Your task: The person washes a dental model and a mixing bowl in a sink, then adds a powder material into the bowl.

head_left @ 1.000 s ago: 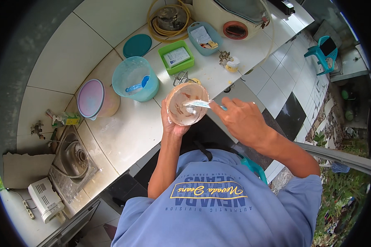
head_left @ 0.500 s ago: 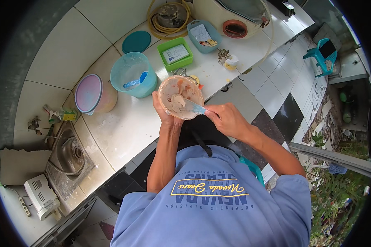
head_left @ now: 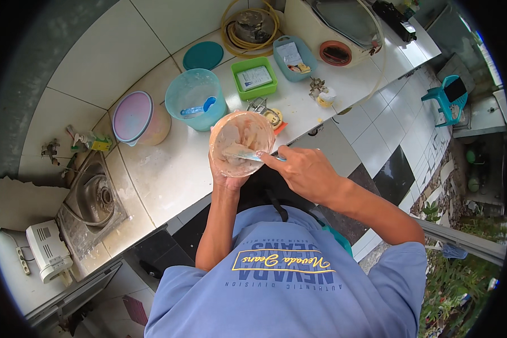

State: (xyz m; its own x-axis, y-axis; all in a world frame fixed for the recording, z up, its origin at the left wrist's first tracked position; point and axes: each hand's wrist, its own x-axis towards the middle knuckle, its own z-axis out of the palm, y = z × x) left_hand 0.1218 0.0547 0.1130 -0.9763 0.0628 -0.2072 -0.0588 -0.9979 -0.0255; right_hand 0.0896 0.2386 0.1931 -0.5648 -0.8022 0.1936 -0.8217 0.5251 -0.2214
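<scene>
Cupped under and around the left side of a round bowl (head_left: 225, 135), my left hand (head_left: 229, 179) holds it up, tilted toward me, in front of the counter edge. Pale pinkish paste coats the inside of the bowl and lies thicker at its bottom. My right hand (head_left: 307, 173) is closed round the handle of a spatula (head_left: 248, 155). The spatula's pale, paste-smeared blade reaches into the bowl and touches the paste. Most of the handle is hidden by my fingers.
On the counter (head_left: 160, 186) behind the bowl stand a blue tub (head_left: 177, 115) with a blue scoop, a lidded bucket (head_left: 158, 127), a green basket (head_left: 245, 93) and a blue basket (head_left: 307, 53). Metal parts (head_left: 259, 105) lie just beyond the bowl. A sink (head_left: 87, 203) is at left.
The bowl has shifted slightly left. The spatula blade has moved across the bowl toward its left side, and a paste lump seen on it before now looks spread out.
</scene>
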